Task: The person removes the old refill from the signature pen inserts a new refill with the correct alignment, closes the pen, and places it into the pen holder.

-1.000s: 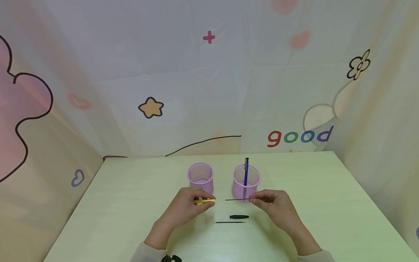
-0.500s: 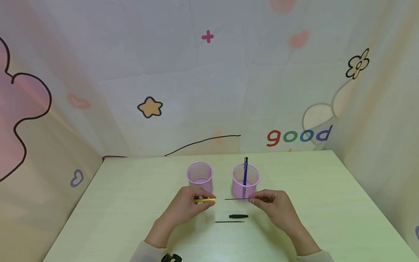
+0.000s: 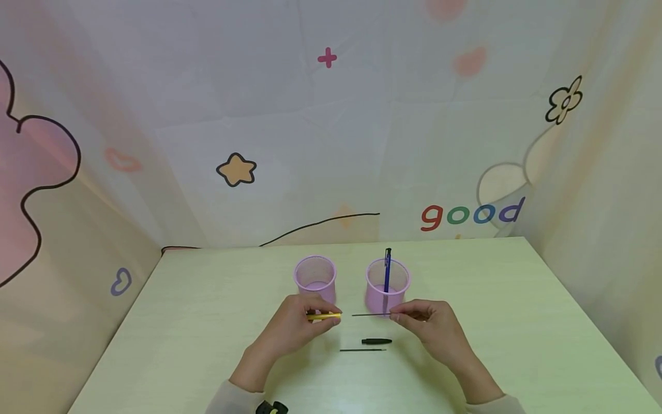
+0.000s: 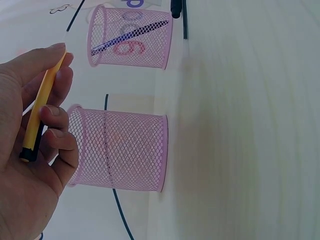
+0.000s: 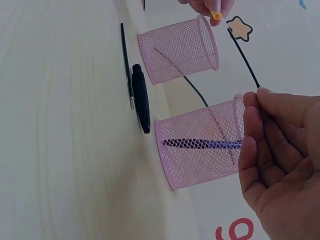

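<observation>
My left hand [image 3: 296, 322] holds a yellow pen barrel [image 4: 40, 107] with a black end, lying across the fingers. Its open yellow end points right. Opposite it, my right hand [image 3: 434, 328] pinches a thin dark pen refill [image 5: 243, 57] between thumb and forefinger. The refill's free tip points left at the barrel, with a small gap between them in the head view. Below the hands, a black pen part [image 3: 376, 341] lies on the table, and a second refill [image 3: 362, 350] lies beside it, nearer the person.
Two pink mesh pen cups stand behind the hands. The left cup [image 3: 316, 293] is partly hidden by my left hand. A blue pen [image 3: 387, 273] leans upright in the right cup [image 3: 374, 302]. A patterned curtain [image 3: 331, 144] hangs behind the pale table [image 3: 207, 299].
My right hand has moved slightly left with the refill, so the gap to the yellow barrel is narrower. The left hand has hardly moved.
</observation>
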Demonstrator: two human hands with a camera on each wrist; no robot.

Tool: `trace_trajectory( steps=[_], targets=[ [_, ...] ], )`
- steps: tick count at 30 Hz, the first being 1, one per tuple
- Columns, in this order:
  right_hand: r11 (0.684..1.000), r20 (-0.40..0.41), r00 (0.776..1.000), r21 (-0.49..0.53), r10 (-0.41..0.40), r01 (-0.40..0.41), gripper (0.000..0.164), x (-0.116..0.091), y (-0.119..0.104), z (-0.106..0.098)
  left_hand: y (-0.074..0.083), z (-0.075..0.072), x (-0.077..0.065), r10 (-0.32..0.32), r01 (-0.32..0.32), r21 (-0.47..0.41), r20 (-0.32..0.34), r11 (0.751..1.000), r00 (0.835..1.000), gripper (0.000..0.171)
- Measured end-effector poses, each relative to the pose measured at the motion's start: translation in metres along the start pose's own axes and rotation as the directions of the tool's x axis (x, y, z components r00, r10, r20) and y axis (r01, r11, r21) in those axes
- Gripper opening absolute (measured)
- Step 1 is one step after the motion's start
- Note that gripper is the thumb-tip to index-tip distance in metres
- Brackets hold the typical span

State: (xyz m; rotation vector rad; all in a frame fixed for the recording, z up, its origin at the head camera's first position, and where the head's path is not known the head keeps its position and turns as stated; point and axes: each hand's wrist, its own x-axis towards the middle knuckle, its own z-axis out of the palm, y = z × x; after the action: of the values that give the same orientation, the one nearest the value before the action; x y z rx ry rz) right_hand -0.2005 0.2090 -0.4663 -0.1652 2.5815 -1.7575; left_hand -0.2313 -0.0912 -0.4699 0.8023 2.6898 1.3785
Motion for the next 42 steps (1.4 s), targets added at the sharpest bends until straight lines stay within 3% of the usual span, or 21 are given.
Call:
trace_trajectory(
  steps=[9,42],
  targets=[
    [1.000,0.011,1.000,0.008,-0.002,0.002,0.015,0.001,-0.002,0.003,0.001,-0.001,0.000,-0.016,0.016,-0.008,0.011,1.000,1.000,0.016],
    [0.998,0.034,0.999,0.052,-0.042,0.041,0.014,0.003,-0.003,0.017,0.004,0.002,0.001,0.018,-0.018,0.003,0.029,1.000,0.999,0.015]
  ],
)
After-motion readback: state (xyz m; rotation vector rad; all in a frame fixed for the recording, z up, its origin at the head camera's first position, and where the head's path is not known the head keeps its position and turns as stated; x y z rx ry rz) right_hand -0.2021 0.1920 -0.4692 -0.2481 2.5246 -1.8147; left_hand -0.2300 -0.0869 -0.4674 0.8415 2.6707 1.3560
